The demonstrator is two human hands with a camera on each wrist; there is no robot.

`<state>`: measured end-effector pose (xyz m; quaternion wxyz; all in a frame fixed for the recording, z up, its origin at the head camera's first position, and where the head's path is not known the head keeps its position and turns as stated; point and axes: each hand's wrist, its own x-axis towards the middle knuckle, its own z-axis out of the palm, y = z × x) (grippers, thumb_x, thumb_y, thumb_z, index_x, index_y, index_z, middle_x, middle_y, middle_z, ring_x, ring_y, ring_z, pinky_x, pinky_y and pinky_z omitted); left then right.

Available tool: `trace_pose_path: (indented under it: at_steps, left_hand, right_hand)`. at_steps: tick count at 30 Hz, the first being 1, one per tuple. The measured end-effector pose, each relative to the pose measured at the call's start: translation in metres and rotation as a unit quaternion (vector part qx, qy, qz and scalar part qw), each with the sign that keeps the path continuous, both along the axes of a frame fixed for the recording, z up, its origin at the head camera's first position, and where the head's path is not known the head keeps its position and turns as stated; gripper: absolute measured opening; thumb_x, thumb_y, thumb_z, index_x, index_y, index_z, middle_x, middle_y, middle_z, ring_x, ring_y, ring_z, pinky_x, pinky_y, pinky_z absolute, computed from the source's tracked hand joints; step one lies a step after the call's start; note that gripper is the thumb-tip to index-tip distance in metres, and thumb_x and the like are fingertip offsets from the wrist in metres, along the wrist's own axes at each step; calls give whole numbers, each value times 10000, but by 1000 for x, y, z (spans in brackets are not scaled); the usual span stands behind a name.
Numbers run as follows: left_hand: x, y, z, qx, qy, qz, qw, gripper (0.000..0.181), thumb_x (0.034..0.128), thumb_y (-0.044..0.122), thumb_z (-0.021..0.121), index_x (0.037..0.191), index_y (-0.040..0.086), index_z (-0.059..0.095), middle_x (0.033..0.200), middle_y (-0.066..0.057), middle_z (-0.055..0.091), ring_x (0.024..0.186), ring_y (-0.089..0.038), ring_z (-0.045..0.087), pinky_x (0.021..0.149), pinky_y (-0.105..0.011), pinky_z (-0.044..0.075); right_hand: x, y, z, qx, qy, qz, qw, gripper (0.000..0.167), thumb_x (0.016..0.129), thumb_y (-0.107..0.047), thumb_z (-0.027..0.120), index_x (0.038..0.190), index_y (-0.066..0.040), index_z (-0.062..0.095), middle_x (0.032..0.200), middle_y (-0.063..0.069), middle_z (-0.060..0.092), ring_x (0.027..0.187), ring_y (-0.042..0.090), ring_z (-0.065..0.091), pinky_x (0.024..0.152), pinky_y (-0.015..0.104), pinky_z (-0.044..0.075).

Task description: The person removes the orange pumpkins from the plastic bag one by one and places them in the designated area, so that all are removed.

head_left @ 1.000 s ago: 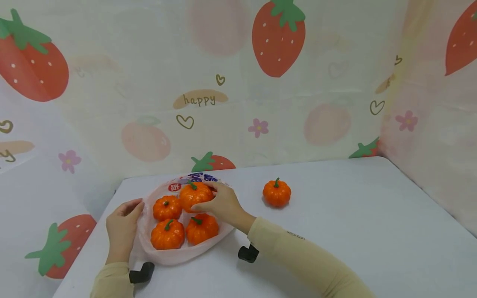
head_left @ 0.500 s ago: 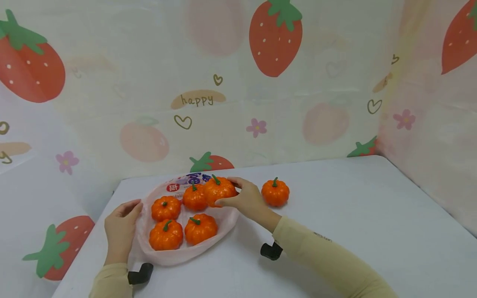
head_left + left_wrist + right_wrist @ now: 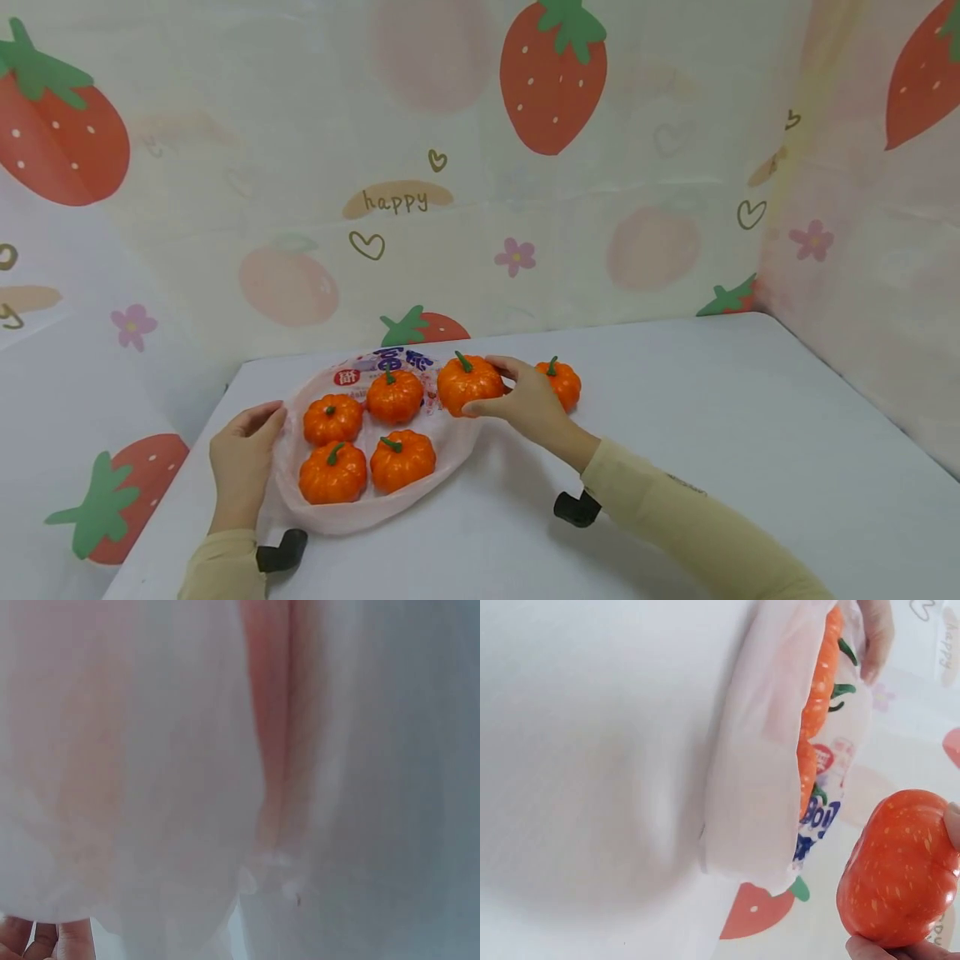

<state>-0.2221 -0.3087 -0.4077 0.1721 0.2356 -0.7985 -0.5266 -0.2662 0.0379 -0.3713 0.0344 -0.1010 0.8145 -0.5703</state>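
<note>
My right hand [image 3: 536,408] grips a small orange pumpkin [image 3: 467,387] with a green stem, raised at the right rim of a pale pink plastic bag [image 3: 352,521]. In the right wrist view the held pumpkin [image 3: 900,866] sits between thumb and fingers, apart from the bag [image 3: 754,787]. Several more pumpkins lie inside the open bag, among them a front-left one [image 3: 333,473] and a back one [image 3: 395,397]. On the bag's left side my left hand [image 3: 243,458] pinches its rim. Bag film fills most of the left wrist view, with fingertips [image 3: 73,941] at its lower left.
Behind my right hand, another pumpkin [image 3: 566,385] stands on the white table [image 3: 712,433], partly hidden. Cloth walls [image 3: 645,167] printed with strawberries rise at the back and sides. A black wrist mount [image 3: 577,508] sits below my right sleeve.
My right hand has carried the pumpkin rightward from above the bag's middle to its right rim, uncovering the back pumpkin and partly covering the one on the table. My left hand stays at the rim.
</note>
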Motion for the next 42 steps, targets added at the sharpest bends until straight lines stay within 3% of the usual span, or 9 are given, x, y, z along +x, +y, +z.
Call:
trace_pose_path:
  at_steps: [7,13,22,34,42]
  left_hand:
    - [-1,0,-2,-8,-32,5,10000,481,991,479,535,1340,158,613,1374,-56,594,1114,-68,550,932,-100,476]
    - [-2,-1,-2,-5,-19,10,10000,488,981,498,544,1334,170,623,1367,-45,603,1097,-47,551,923,-93,480]
    - [-2,-2,-2,-89,308,41,9995,433,977,424,594,1275,118,663,1141,70,665,934,55,547,786,10,447]
    - [0,-1,0,-72,164,7,9998,445,985,442,570,1300,137,647,1263,-15,643,989,33,534,824,-3,455]
    - [0,-2,-2,0,86,-15,10000,461,981,470,562,1307,154,641,1301,-24,626,1050,-13,540,846,-26,472]
  right_hand:
    - [2,18,0,102,12,-96,9999,743,732,-274,893,1387,-136,570,1411,65,578,1237,308,585,964,435,561]
    - [4,33,3,344,46,-179,9992,745,728,-294,893,1385,-151,573,1373,70,594,1223,284,574,994,445,543]
    - [6,59,2,350,-1,-237,9991,767,740,-314,881,1409,-143,548,1422,88,566,1263,308,561,1029,457,517]
    - [12,94,0,95,-67,-301,9995,796,772,-280,856,1448,-76,489,1485,135,504,1346,341,509,1073,448,482]
    - [13,115,-3,341,19,-482,9983,807,785,-284,848,1453,-35,469,1498,169,480,1395,333,443,1123,465,424]
